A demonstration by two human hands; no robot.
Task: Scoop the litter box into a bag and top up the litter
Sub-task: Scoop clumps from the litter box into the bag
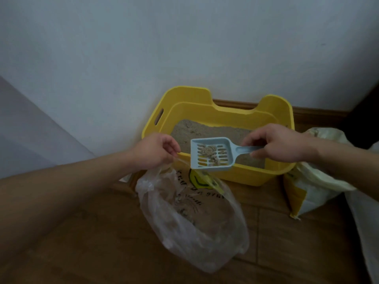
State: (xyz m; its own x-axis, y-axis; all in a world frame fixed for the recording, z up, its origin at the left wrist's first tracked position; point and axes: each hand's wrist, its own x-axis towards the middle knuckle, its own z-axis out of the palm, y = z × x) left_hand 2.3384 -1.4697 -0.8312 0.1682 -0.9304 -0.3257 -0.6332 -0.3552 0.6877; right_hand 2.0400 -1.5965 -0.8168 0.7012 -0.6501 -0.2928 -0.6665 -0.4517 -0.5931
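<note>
A yellow litter box [205, 99] stands against the wall, with beige litter [205, 130] inside. My right hand [281, 144] grips the handle of a pale blue slotted scoop [227, 148]. Clumps [209, 151] lie in the scoop, which hovers over the box's near rim. My left hand [155, 150] pinches the rim of a clear plastic bag [194, 222] and holds it open just below the scoop. Some clumps lie at the bottom of the bag.
A white and yellow litter sack [313, 181] leans on the floor to the right of the box. The wooden floor [297, 242] runs under everything. A white wall [184, 48] with a wooden skirting board [320, 115] stands behind the box.
</note>
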